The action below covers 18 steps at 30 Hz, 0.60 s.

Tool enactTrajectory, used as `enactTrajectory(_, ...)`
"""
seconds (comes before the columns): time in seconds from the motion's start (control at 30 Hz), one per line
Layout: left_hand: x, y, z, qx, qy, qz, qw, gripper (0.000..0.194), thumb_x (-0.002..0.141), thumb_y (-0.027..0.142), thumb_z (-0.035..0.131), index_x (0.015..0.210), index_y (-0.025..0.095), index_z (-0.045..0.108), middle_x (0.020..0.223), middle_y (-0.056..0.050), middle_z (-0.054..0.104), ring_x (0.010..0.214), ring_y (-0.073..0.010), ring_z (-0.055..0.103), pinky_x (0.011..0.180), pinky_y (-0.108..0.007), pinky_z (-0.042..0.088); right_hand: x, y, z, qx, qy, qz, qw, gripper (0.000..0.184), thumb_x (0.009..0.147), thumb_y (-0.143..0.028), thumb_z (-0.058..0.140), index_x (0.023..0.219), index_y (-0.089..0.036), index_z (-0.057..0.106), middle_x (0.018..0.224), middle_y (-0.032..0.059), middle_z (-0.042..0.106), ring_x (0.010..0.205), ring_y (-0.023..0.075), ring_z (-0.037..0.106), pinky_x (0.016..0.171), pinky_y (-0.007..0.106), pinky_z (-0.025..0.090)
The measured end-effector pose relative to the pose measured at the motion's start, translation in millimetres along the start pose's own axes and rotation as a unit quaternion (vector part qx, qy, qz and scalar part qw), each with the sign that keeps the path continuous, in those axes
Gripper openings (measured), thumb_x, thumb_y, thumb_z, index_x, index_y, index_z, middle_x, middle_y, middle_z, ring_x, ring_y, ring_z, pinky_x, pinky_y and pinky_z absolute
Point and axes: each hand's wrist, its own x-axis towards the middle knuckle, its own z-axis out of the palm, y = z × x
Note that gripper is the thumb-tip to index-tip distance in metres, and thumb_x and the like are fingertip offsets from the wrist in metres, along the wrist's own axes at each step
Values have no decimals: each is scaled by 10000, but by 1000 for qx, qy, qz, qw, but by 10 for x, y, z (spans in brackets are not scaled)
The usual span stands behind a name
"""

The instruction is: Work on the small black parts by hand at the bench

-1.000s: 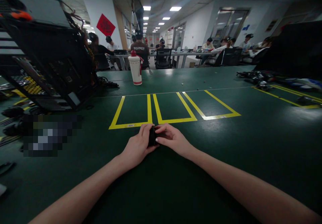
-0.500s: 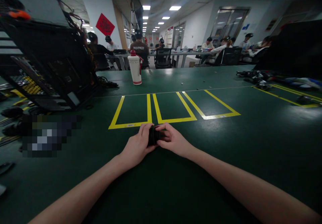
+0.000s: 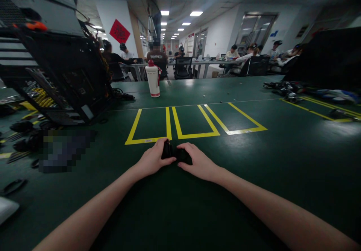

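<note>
Low over the green table [image 3: 239, 168], just in front of the yellow tape frames, my hands face each other with a small gap between them. My left hand [image 3: 152, 160] is closed round a small black object [image 3: 167, 150], thumb below and fingers over its top; its kind is hard to make out. My right hand [image 3: 201, 162] is curled, thumb and fingers on either side of a dark piece [image 3: 184, 155]. That piece blends into the dark table, so its outline is unclear. Fingers cover much of both pieces.
Yellow tape frames [image 3: 194, 134] mark the table ahead. Beyond them stands a white cup with a red lid [image 3: 153, 79]. An open computer case [image 3: 56, 78] stands at left, near cables and a blurred patch. More cables [image 3: 284, 89] lie at right. People sit at far tables.
My hands, earlier together on one black object, have drawn slightly apart, leaving a gap between the left piece and the right one. The whole view has shifted a little.
</note>
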Motion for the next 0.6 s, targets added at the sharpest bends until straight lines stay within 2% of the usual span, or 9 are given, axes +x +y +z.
enactTrajectory(0.13, -48, 25, -11, -23, -1, 2, 1000, 545, 709, 370, 549, 1168, 208, 305, 1140, -71, 469, 1020, -238, 488, 814, -370, 432, -42, -40, 27, -43, 18, 9, 999, 412, 698, -238, 578, 1088, -213, 448, 1078, 56, 499, 1029, 213, 461, 887, 424, 368)
enactTrajectory(0.27, -367, 138, 21, -19, -12, -6, 1000, 522, 687, 329, 558, 1141, 219, 325, 1099, -61, 500, 962, -227, 527, 789, -344, 444, -274, -281, 108, -57, 20, 28, 998, 444, 703, -229, 576, 1118, -208, 418, 1100, 52, 501, 1018, 196, 479, 886, 387, 391)
enactTrajectory(0.4, -932, 315, 29, 13, -46, 5, 999, 548, 685, 300, 534, 1166, 235, 279, 1062, -44, 526, 819, -182, 588, 680, -280, 487, -648, -689, 223, -62, -75, 38, 995, 587, 669, -279, 623, 1187, -193, 361, 1168, 78, 485, 1068, 235, 455, 926, 404, 372)
enactTrajectory(0.5, -1349, 375, 34, 113, -54, 78, 989, 630, 667, 231, 524, 1217, 262, 218, 1139, -51, 494, 884, -194, 580, 750, -298, 481, -865, -974, 315, -49, -178, 28, 982, 730, 612, -329, 669, 1216, -128, 314, 1183, 141, 470, 1065, 291, 458, 911, 437, 381)
enactTrajectory(0.53, -1469, 362, 39, 148, -61, 110, 981, 639, 659, 245, 539, 1217, 268, 228, 1139, -55, 498, 872, -200, 588, 723, -290, 495, -913, -1045, 346, -37, -204, 19, 978, 716, 607, -336, 671, 1198, -116, 331, 1171, 151, 473, 1045, 296, 476, 889, 430, 402)
enactTrajectory(0.6, -1681, 293, 55, 214, -71, 155, 962, 579, 686, 277, 545, 1200, 281, 278, 1126, -62, 516, 801, -195, 613, 644, -265, 517, -968, -1145, 408, -15, -250, 10, 968, 573, 664, -332, 617, 1145, -135, 377, 1172, 149, 458, 986, 279, 526, 821, 398, 455)
